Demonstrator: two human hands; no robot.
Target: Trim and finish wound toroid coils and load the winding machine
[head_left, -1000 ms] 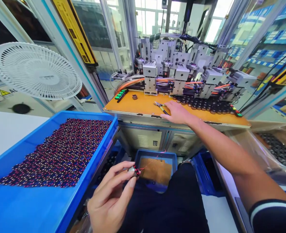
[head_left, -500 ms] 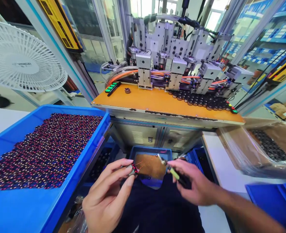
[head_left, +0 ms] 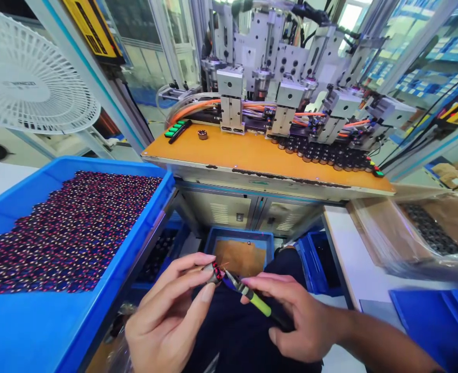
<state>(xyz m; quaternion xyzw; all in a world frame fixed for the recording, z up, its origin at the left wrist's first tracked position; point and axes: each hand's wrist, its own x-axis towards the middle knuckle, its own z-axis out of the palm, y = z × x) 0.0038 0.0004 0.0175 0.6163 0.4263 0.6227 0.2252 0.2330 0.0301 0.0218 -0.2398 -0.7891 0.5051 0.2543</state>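
Between the thumb and fingers of my left hand (head_left: 170, 311) is a small wound motor stator (head_left: 215, 271), round and grey-sided, with black and red on its face and thin copper wires sticking out. My right hand (head_left: 299, 313) grips a pair of pliers (head_left: 260, 303) with green and black handles. The pliers' narrow jaws reach to the stator's face, close to the wires; whether they pinch a wire is too small to tell. Both hands are held above my lap.
A blue tray (head_left: 136, 228) full of similar parts stands at left. Ahead, a machine (head_left: 287, 93) rises over an orange worktop (head_left: 221, 150) bearing a row of dark parts (head_left: 322, 155). A blue bin (head_left: 270, 243) sits below; a plastic-lined carton (head_left: 369, 228) is at right.
My right hand has brought the pliers left and down, so their tips meet the stator's wire side. My left hand keeps its hold. The view has shifted slightly.
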